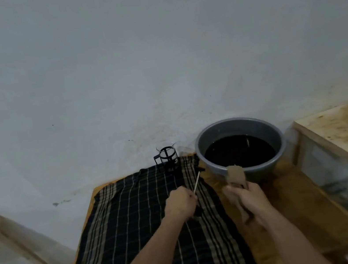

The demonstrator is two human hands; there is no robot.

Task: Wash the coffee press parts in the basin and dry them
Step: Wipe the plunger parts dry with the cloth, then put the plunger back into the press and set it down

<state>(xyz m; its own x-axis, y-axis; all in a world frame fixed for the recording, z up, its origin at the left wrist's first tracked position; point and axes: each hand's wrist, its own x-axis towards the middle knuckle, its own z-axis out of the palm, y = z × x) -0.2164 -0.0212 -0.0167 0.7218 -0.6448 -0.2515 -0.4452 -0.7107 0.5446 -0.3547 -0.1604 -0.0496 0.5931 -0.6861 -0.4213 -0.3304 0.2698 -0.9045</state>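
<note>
My left hand (181,204) grips the thin metal plunger rod (196,181), which slants up to the right over the checked cloth; a dark part shows just below the hand, too dim to make out. My right hand (248,197) holds a beige rag (235,175) that drapes up near the basin's front rim. The grey basin (218,138) holds dark water. The glass beaker in its black frame (167,156) stands upright at the cloth's far edge, left of the basin.
A dark checked cloth (138,226) covers the left half of the wooden table (297,203). A grey wall stands right behind the basin. Pale wooden frames (339,149) flank the table on both sides.
</note>
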